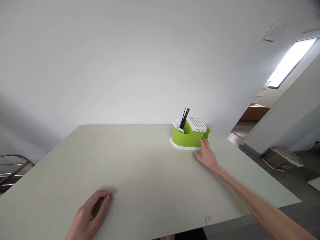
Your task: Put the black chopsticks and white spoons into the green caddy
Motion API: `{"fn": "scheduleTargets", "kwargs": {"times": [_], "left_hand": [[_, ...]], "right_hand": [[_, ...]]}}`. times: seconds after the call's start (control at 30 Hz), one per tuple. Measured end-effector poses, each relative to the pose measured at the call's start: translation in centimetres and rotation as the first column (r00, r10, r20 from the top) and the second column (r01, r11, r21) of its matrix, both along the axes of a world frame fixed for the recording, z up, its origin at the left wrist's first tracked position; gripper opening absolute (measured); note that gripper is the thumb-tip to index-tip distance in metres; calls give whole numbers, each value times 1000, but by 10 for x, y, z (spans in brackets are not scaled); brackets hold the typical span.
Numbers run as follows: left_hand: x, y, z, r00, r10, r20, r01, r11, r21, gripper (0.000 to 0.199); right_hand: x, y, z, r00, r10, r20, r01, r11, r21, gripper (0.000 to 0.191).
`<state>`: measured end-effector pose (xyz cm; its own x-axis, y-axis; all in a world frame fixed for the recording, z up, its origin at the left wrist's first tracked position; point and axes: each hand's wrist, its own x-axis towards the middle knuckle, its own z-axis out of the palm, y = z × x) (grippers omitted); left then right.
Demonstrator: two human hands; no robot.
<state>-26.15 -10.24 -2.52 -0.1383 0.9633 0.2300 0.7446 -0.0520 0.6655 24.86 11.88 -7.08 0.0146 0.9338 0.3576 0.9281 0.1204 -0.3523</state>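
Observation:
A green utensil caddy (186,139) with a white base stands upright at the back right of the table. White spoons (175,124) and black chopsticks (185,118) stick up from its left compartment, and a white slotted piece (197,124) covers part of its right side. My right hand (207,156) reaches to the caddy's front right end, fingers stretched out and thumb apart; the fingertips are at its side. Near the table's front left, my left hand (91,213) rests with fingers curled, thumb and index tips close together, nothing visible between them.
The pale table (140,166) reaches back to a plain white wall (130,66). Beyond its left edge is a metal rack (15,170). A grey bin-like box (282,158) sits on the floor at the right, near a doorway.

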Motion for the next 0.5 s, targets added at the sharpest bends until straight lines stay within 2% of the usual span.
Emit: {"fn": "scheduleTargets", "kwargs": {"times": [0.27,0.5], "left_hand": [[-10,-3,-6,999,-37,26,37,999,-16,42],[-8,-4,-1,997,-58,51,60,997,-40,42]], "right_hand": [[-55,-21,-2,999,26,-18,-26,999,31,82],[-103,-44,-2,997,72,-26,-71,996,56,82]]}}
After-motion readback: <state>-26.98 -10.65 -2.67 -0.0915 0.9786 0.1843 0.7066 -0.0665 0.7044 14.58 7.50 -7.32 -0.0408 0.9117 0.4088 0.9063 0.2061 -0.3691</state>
